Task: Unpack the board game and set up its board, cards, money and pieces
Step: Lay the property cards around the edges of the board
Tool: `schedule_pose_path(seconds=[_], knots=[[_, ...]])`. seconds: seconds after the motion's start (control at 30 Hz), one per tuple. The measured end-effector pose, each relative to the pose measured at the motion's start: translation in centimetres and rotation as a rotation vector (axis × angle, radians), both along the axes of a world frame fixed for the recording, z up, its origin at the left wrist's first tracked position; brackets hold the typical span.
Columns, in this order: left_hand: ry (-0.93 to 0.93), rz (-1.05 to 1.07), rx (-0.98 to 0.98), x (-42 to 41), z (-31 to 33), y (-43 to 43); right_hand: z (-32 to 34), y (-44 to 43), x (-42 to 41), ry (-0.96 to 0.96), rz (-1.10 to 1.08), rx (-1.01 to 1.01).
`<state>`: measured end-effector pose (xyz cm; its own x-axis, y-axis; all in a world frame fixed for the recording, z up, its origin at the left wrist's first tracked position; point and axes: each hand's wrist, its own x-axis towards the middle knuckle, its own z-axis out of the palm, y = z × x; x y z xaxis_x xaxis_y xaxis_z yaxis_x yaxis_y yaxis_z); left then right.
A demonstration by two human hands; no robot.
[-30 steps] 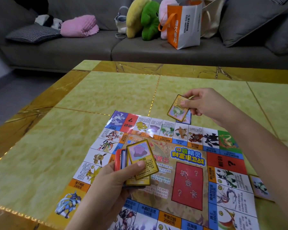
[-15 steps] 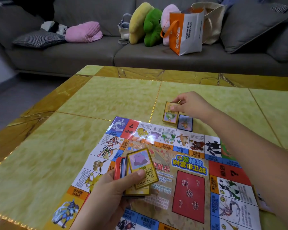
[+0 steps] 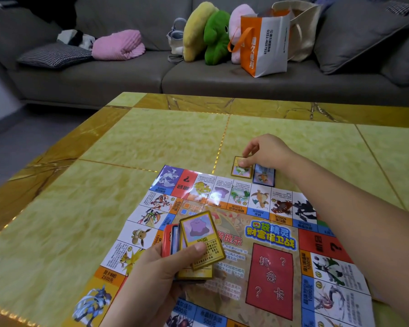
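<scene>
Yellow table (image 3: 151, 138), board (image 3: 269, 234) lying open on it — my right hand (image 3: 267, 153) pinches a gold-edged card (image 3: 243, 172) flat just beyond the board beside a blue card (image 3: 265, 178), my left hand (image 3: 156, 282) grips the deck (image 3: 171, 243), whose skewed top card (image 3: 202, 234) could, I judge, slip.

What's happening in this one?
A person is laying out a board game. The board lies unfolded on the table. The left hand holds a stack of cards, a purple-creature card on top. The right hand pinches a gold-bordered card lying on the table past the board's far edge, beside a blue-bordered card.
</scene>
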<state>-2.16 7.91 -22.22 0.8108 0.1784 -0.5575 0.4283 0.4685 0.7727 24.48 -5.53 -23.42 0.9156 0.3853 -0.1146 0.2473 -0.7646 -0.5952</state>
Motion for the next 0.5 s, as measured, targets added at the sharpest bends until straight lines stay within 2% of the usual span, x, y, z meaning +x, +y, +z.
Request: schedule_pose_path(seconds=[0.3, 0.5], knots=[[0.005, 0.011, -0.009, 0.04, 0.40, -0.24, -0.10, -0.55, 0.10, -0.010, -0.027, -0.088], [0.000, 0.005, -0.016, -0.12, 0.60, -0.32, -0.07, -0.67, -0.24, -0.011, -0.042, -0.070]])
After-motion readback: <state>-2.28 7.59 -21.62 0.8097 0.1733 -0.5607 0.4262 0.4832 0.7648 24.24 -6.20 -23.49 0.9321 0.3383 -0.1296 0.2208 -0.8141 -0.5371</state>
